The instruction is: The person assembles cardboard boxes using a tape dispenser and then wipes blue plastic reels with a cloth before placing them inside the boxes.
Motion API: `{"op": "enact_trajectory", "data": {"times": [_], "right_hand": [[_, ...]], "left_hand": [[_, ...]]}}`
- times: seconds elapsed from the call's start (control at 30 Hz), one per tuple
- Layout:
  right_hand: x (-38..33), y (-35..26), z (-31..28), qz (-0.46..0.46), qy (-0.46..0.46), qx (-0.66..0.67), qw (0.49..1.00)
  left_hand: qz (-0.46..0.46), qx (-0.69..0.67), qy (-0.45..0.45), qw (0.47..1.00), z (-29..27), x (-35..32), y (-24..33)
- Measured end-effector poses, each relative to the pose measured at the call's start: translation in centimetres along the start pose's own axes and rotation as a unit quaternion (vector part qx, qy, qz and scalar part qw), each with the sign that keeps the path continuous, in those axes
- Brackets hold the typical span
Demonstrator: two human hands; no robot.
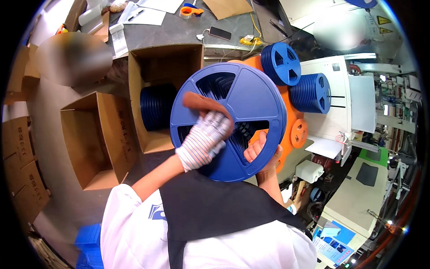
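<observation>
Blue reel (245, 104): smooth plastic, soft sheen
Brown cloth (204, 102): matt, soft-looking fabric
Striped glove (202, 142): knitted textile, matt
Apron (219, 206): matt black cloth
Open carton (121, 132): matt, plain cardboard
Orange disc (299, 133): smooth plastic
Phone (220, 33): glossy, glass-like screen

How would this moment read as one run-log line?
left hand, gloved: holds cloth against reel | right hand, bare: grips reel rim | nearby: open box, more reels

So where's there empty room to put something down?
Bare grey table lies between the tape dispenser, the phone and the bigger open box. Grey floor shows between the stacked cartons and the smaller open box. It's crowded just right of the held blue reel, where more reels sit beside orange pieces.
</observation>
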State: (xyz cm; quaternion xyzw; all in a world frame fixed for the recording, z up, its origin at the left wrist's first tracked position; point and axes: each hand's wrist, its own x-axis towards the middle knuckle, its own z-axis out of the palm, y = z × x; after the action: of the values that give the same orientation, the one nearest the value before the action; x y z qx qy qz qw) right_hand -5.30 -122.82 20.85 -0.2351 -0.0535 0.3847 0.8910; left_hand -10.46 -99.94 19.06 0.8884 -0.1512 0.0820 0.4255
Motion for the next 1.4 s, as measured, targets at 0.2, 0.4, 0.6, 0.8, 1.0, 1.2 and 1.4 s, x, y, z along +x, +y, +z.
{"op": "enact_trajectory", "data": {"times": [0.2,0.4,0.6,0.8,1.0,1.2,1.4], "right_hand": [[-2.2,-0.5,2.4,0.005,0.099,-0.041,0.994],[-4.2,-1.6,2.2,-0.024,0.126,-0.064,0.99],[-5.3,-1.9,1.8,-0.1,0.161,-0.05,0.981],[-5.2,-3.2,1.2,-0.133,0.141,0.003,0.981],[-4.0,-3.6,1.7,-0.104,0.142,0.024,0.984],[-3.3,-4.2,2.1,-0.074,0.261,-0.124,0.955],[-3.1,-3.8,2.3,-0.04,0.295,-0.105,0.949]], "left_hand": [[-0.054,-0.039,0.07,0.995,4.8,0.8,-4.5],[-0.043,-0.141,-0.042,0.988,5.1,4.2,-1.5],[0.024,-0.145,-0.113,0.983,4.1,-2.2,-5.7],[0.1,-0.021,-0.178,0.979,0.4,-5.4,-3.7],[0.11,0.042,-0.194,0.974,0.9,-4.9,-3.0],[0.12,-0.014,-0.177,0.977,1.0,-7.3,-3.5],[-0.21,-0.185,-0.119,0.953,-3.0,-8.7,-1.3]]}}
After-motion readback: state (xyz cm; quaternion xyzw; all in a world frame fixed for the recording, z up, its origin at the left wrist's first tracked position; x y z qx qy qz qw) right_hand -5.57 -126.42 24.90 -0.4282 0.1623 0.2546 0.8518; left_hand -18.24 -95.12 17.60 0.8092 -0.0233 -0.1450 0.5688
